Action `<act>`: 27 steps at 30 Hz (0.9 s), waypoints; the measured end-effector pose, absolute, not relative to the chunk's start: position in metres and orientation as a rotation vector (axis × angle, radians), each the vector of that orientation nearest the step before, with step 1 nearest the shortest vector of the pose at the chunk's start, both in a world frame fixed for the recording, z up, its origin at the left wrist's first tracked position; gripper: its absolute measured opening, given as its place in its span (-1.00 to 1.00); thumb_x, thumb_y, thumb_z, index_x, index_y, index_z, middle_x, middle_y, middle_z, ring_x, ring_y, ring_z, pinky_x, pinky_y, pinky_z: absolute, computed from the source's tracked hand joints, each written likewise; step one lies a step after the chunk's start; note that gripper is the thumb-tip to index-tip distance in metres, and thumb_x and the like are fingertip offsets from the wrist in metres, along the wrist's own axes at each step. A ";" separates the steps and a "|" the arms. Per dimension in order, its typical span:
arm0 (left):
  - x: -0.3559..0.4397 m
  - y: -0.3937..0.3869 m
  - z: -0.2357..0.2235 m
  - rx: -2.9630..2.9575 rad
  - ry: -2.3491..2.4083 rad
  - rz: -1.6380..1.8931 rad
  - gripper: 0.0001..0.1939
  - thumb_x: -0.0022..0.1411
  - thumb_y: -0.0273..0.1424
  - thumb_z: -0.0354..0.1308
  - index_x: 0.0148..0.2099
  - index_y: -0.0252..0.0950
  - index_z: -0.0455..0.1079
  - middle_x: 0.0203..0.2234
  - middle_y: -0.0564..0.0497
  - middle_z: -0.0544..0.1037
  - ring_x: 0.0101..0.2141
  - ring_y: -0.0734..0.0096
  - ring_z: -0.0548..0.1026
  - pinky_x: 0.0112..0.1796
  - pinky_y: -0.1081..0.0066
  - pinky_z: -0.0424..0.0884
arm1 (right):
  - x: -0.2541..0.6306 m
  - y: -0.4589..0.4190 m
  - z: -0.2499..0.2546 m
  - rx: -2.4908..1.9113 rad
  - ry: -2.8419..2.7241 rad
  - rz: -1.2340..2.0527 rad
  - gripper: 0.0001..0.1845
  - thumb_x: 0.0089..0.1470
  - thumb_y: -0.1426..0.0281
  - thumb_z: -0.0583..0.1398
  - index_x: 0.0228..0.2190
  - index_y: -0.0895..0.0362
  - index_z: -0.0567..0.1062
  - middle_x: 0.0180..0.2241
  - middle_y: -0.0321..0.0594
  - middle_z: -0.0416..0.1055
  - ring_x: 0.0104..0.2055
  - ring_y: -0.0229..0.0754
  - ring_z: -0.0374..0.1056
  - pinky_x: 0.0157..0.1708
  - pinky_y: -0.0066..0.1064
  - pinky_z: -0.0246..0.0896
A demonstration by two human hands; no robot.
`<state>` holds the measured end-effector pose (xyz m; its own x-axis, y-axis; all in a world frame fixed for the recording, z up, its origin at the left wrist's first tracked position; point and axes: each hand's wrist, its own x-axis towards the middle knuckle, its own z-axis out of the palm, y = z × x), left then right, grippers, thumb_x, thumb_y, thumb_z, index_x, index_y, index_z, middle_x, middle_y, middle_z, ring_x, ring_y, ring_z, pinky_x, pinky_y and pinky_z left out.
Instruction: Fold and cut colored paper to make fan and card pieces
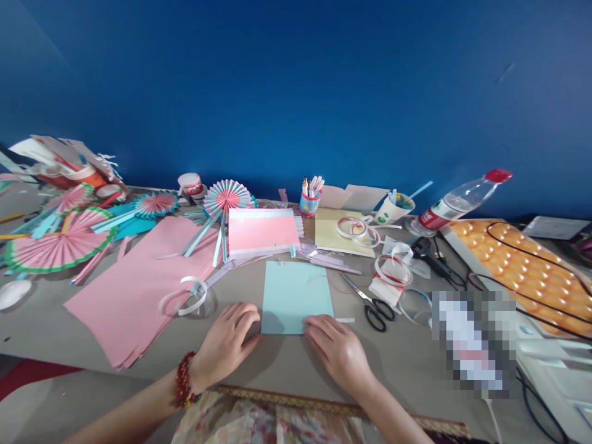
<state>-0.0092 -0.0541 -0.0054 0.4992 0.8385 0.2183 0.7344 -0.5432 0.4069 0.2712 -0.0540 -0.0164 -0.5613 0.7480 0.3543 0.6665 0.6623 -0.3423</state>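
Pale blue sheet [296,296] mid-table [282,364], sides running 12 to 6; nearly square, long axis unclear. Right hand [340,351] on its 5 o'clock corner, unclamped; left hand [229,342] open, just beside 7. Blue wall [296,92] at 12.

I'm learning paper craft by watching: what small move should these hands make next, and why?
I'd probably set the left hand's fingertips on the near left corner of the light blue paper, to steady it. The sheet lies flat, and the right hand is at its near right corner, while the left hand is close beside the left edge, apparently not pressing on the sheet.
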 end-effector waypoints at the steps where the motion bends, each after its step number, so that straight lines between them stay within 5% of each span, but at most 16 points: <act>1: -0.011 -0.056 -0.007 2.467 1.367 0.605 -0.85 0.29 -0.49 0.08 -0.10 -0.27 0.24 -0.17 -0.09 0.43 -0.14 0.19 0.43 -0.13 0.19 0.39 | 0.272 -0.054 -0.016 -1.099 -2.404 0.236 -0.78 0.28 0.50 0.02 -0.24 0.12 0.46 -0.14 -0.15 0.50 -0.13 -0.10 0.40 -0.18 -0.29 0.35; 9: -0.011 -0.068 -0.007 2.399 1.492 0.698 -0.80 0.24 -0.42 0.16 -0.08 -0.25 0.27 -0.17 -0.10 0.45 -0.14 0.17 0.46 -0.14 0.20 0.43 | 0.272 -0.053 -0.013 -1.105 -2.343 0.286 -0.77 0.27 0.52 0.02 -0.24 0.10 0.46 -0.16 -0.15 0.51 -0.13 -0.15 0.43 -0.18 -0.34 0.37; 17: 0.004 -0.053 0.001 2.549 1.342 0.554 -0.84 0.33 -0.57 -0.01 -0.17 -0.26 0.34 -0.23 -0.03 0.45 -0.18 0.25 0.42 -0.07 0.13 0.36 | 0.272 -0.053 -0.015 -1.105 -2.392 0.265 -0.79 0.25 0.53 0.04 -0.23 0.12 0.47 -0.14 -0.13 0.51 -0.12 -0.14 0.42 -0.15 -0.31 0.38; 27: -0.003 -0.059 0.000 2.582 1.335 0.570 -0.81 0.32 -0.58 0.00 -0.23 -0.25 0.39 -0.24 -0.02 0.49 -0.20 0.27 0.44 -0.06 0.16 0.38 | 0.288 -0.056 -0.011 -1.142 -2.433 0.091 -0.75 0.24 0.50 0.05 -0.25 0.09 0.52 -0.15 -0.12 0.54 -0.11 -0.12 0.44 -0.16 -0.29 0.38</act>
<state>-0.0025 -0.0595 0.0000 0.5234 0.8139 0.2524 0.7450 -0.5808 0.3281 0.2876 -0.0564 -0.0113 -0.5569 0.7446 0.3679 0.7152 0.6552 -0.2434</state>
